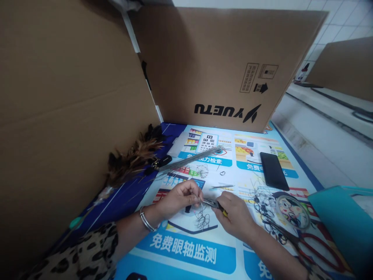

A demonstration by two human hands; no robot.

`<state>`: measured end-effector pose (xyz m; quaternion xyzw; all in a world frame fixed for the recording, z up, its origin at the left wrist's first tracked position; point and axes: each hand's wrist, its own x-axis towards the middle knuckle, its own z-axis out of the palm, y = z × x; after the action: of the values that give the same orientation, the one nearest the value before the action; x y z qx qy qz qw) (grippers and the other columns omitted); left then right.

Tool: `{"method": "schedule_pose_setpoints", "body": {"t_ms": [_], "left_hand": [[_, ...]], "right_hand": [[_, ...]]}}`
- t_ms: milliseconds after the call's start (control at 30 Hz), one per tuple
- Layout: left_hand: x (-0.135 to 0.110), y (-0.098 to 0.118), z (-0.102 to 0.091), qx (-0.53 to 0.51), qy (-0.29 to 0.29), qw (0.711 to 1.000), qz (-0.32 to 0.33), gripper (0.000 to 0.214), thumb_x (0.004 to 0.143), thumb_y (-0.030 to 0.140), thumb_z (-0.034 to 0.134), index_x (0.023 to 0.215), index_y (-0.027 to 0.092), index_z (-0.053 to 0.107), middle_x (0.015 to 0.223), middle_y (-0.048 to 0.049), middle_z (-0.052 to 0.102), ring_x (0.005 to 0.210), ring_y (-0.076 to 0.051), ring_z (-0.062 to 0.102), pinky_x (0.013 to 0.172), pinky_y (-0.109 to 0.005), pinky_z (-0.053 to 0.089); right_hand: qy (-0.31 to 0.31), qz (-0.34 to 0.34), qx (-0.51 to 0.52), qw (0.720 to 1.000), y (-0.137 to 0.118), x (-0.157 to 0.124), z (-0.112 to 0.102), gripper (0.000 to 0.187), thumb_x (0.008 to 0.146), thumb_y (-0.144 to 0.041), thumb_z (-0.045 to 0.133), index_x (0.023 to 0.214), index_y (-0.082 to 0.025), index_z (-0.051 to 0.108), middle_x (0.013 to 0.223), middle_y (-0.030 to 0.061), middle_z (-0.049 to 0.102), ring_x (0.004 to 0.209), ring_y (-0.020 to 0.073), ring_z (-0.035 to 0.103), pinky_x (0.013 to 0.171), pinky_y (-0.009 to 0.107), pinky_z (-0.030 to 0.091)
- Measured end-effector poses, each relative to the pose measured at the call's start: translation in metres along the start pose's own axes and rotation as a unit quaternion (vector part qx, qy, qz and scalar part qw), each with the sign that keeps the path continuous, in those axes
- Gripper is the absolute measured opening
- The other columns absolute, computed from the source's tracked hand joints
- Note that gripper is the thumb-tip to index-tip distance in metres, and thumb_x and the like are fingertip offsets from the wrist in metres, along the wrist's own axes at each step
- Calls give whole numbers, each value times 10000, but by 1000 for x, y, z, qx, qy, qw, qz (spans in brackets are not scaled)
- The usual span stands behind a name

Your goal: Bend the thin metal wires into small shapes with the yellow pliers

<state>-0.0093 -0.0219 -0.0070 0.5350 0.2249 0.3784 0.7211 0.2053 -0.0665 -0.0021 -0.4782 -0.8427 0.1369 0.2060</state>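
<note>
Near the middle of the table, my left hand [184,196] is closed, with thumb and fingers pinching a thin wire [201,206]. My right hand [235,214] grips a pair of pliers [210,202] with yellow and black handles. The pliers' jaws meet the wire right at my left fingertips; whether they are clamped on it is too small to tell. Just below, a small heap of bent wire loops [202,222] lies on the printed mat. Beyond my hands are a few short straight wires [223,187] and a long bundle of straight wires [194,157].
Cardboard panels [230,50] wall the back and left. Brown feathers [131,157] lie along the left. On the right are a black phone [274,171], black rings [264,204], a clear round dish [293,212], red-handled scissors [319,249] and a teal box [340,217].
</note>
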Motion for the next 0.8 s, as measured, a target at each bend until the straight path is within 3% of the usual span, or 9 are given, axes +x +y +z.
{"method": "schedule_pose_setpoints", "body": {"t_ms": [367, 800], "left_hand": [[1, 3, 2, 38, 48, 998, -17, 175, 753, 178, 623, 742, 143, 452, 767, -11, 569, 518, -50, 456, 498, -185, 361], [0, 2, 4, 170, 111, 979, -14, 105, 740, 159, 597, 712, 137, 498, 707, 7, 547, 510, -57, 445, 496, -187, 372]], "right_hand": [[-34, 35, -27, 998, -2, 2, -4, 99, 819, -251, 448, 743, -188, 460, 788, 24, 499, 748, 142, 467, 639, 234, 328], [-54, 66, -127, 988, -9, 2, -3, 132, 839, -272, 417, 810, -192, 518, 831, 35, 538, 750, 158, 482, 623, 257, 296]]}}
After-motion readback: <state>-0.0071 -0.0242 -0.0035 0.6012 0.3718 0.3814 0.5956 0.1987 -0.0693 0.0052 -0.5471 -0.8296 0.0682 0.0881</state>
